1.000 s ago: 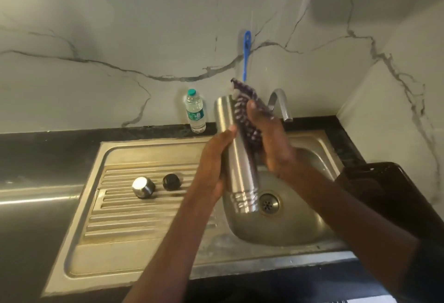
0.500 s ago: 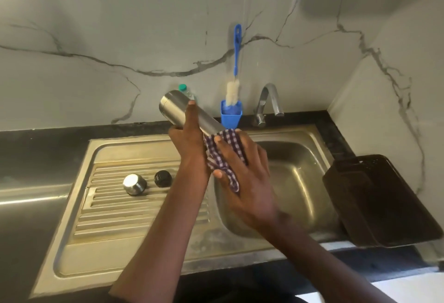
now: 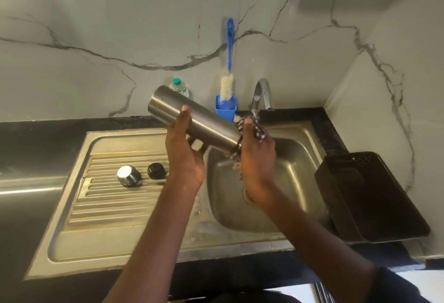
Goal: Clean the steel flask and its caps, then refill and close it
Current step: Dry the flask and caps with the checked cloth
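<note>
The steel flask (image 3: 192,120) is held tilted above the boundary between the drainboard and the basin of the steel sink (image 3: 300,134), closed base raised toward the upper left and mouth end lowered toward the right. The left hand (image 3: 185,156) supports the body from below near mid-length, fingers curled around the underside and thumb laid up the near side; the wrap appears partial, not a full encirclement. The right hand (image 3: 257,158) is closed on a checked cloth (image 3: 258,129), which is pressed against the mouth end, so the flask lies between the two hands with its long axis running from the left-hand grip down to the cloth. Risk, judged from this arrangement: a smooth, possibly wet cylinder carried on one partial grip may slip down-slope into the basin if cloth pressure pushes along the axis or the left fingers relax; it could strike the tap (image 3: 262,93) just behind. Loose cloth hanging below the right hand may snag. The steel cap (image 3: 128,175) and black inner cap (image 3: 156,170) rest on the drainboard ridges, near the left forearm; a sweep of that arm could roll them. A bottle brush (image 3: 228,72) stands in a blue holder (image 3: 225,110) behind the flask.
</note>
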Motion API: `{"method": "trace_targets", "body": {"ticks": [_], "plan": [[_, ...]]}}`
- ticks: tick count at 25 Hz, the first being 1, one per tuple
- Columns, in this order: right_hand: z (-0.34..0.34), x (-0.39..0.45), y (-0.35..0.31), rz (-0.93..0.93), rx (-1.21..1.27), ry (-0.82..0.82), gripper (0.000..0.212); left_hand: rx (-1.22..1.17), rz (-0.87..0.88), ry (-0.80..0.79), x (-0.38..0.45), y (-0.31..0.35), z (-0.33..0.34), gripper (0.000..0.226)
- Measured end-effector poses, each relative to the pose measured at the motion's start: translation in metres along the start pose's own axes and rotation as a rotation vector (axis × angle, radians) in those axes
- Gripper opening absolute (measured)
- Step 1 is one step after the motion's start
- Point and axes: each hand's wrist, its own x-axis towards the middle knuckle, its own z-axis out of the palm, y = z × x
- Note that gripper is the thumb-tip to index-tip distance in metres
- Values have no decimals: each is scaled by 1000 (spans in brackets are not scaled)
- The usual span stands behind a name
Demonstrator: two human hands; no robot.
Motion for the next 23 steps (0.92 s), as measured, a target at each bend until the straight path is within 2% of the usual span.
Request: {"method": "trace_targets", "body": {"ticks": [1,2,3,4,5,6,8,9,10,11,12,13,15,17,19,23], "plan": [[-8,0,7,-429,-186,36,35,-100,-131,23,-3,1,3,76],[-17,2,13,-780,-336,-18,39,-221,-228,61,-4,0,6,76],[-22,1,20,-1006,-431,-99,43,-326,-268,103,-6,-1,9,71],[-24,-4,26,-1075,-468,-140,41,-372,-259,149,-10,-5,13,61],[-23,-11,26,-956,-421,-132,34,-369,-223,174,-14,-9,18,51],[-21,-17,20,-632,-294,-120,27,-331,-170,175,-19,-14,20,46],[-17,-17,4,322,82,-297,34,-210,-53,118,-25,-20,15,42],[-19,-8,2,686,230,-415,43,-135,-3,50,-26,-22,8,40],[-23,2,3,871,317,-496,51,-32,31,-37,-27,-19,-2,42],[-28,12,6,923,331,-529,54,68,52,-146,-27,-15,-14,55],[-32,20,9,915,315,-525,55,183,55,-236,-27,-11,-27,77],[-33,29,12,880,282,-497,55,270,43,-309,-29,-7,-39,100],[-29,40,18,754,155,-430,52,316,-50,-398,-41,-1,-58,127],[-19,45,21,665,60,-369,48,243,-146,-456,-50,-4,-74,135],[-3,42,25,632,52,-323,47,156,-184,-523,-61,-6,-86,133],[34,23,40,604,100,-244,64,-160,-259,-604,-81,1,-117,139]]}}
